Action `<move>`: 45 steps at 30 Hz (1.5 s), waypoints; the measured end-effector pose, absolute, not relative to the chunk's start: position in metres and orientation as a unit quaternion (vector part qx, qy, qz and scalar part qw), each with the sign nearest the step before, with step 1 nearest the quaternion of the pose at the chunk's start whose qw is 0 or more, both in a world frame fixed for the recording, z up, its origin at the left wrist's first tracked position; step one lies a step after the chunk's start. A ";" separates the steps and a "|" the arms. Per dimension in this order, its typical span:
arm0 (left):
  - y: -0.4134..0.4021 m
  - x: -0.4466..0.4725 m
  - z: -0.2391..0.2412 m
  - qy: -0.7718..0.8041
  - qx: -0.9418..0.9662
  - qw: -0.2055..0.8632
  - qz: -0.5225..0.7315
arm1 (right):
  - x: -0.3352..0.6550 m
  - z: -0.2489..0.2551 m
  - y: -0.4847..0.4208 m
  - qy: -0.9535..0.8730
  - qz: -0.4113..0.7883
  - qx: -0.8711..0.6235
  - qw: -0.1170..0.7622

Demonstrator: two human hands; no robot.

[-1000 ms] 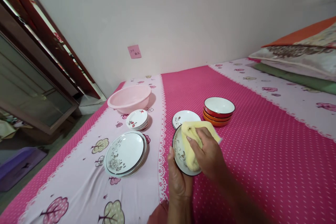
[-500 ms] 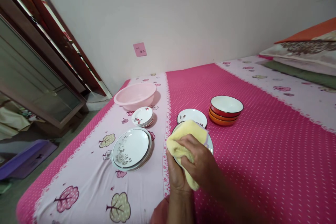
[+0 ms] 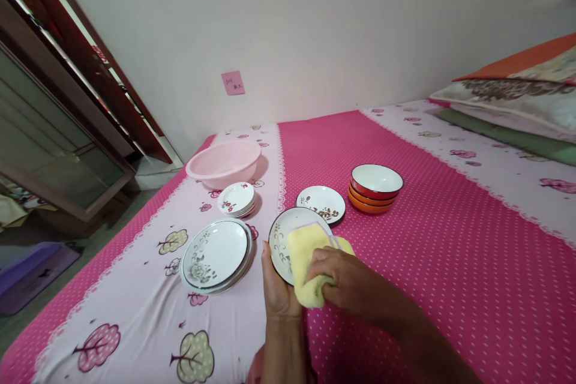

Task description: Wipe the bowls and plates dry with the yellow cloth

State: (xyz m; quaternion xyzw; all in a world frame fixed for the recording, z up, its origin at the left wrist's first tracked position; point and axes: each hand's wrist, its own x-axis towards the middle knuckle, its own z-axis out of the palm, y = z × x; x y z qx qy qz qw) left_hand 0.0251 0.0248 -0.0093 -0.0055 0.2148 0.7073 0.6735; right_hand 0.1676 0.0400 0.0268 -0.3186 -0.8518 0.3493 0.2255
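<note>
My left hand grips a white plate with a dark rim and a leafy pattern, holding it tilted from its lower left edge. Bunched in my right hand is a yellow cloth with a pale purple edge, pressed over the right part of the plate's face. The cloth hides that part of the plate. Just beyond the held plate lies a patterned white plate on the bed, apparently with another under it. Left of my left hand sits a stack of larger plates with a grey flower design.
Small flowered dishes are stacked behind the larger plates. A pink basin stands at the bed's far left. Red and orange bowls are stacked at right. Pillows lie far right; a purple bin is on the floor.
The cloth and my right hand have moved toward the lower right across the plate, uncovering its patterned left side. The whole view has shifted slightly.
</note>
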 end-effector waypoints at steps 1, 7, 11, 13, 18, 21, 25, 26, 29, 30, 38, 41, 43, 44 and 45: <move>0.026 0.025 -0.010 0.218 -0.003 0.664 0.715 | 0.171 0.024 0.042 -0.858 0.325 -0.325 0.230; 0.027 0.027 -0.012 0.232 0.026 0.657 0.717 | 0.186 0.001 0.061 -0.868 0.179 -0.401 0.232; 0.026 0.033 -0.011 0.240 0.021 0.662 0.710 | 0.182 -0.004 0.070 -0.830 0.144 -0.452 0.293; 0.026 0.038 -0.010 0.252 0.011 0.662 0.706 | 0.176 -0.005 0.070 -0.804 0.140 -0.465 0.344; 0.027 0.050 -0.011 0.242 -0.001 0.671 0.701 | 0.155 -0.007 0.062 -0.750 0.170 -0.442 0.462; 0.027 0.051 -0.011 0.226 -0.008 0.678 0.700 | 0.145 -0.002 0.056 -0.736 0.228 -0.400 0.496; 0.027 0.046 -0.012 0.230 -0.002 0.667 0.708 | 0.142 0.012 0.048 -0.746 0.338 -0.345 0.458; 0.027 0.044 -0.013 0.233 0.003 0.664 0.711 | 0.143 0.015 0.046 -0.752 0.365 -0.335 0.434; 0.025 0.036 -0.016 0.241 0.020 0.661 0.710 | 0.150 0.023 0.042 -0.769 0.430 -0.314 0.354; 0.025 0.034 -0.017 0.241 0.023 0.666 0.706 | 0.152 0.024 0.042 -0.775 0.442 -0.309 0.329; 0.025 0.025 -0.015 0.255 -0.001 0.695 0.672 | 0.179 0.022 0.041 -0.826 0.400 -0.338 0.209; 0.028 0.028 -0.012 0.252 -0.002 0.662 0.706 | 0.191 0.021 0.045 -0.827 0.346 -0.386 0.219; 0.028 0.030 -0.011 0.256 0.000 0.660 0.706 | 0.195 0.019 0.051 -0.821 0.288 -0.439 0.225; 0.028 0.032 -0.011 0.260 0.001 0.660 0.705 | 0.195 0.018 0.055 -0.814 0.257 -0.470 0.226; 0.028 0.034 -0.010 0.264 0.003 0.660 0.704 | 0.193 0.016 0.058 -0.803 0.229 -0.498 0.231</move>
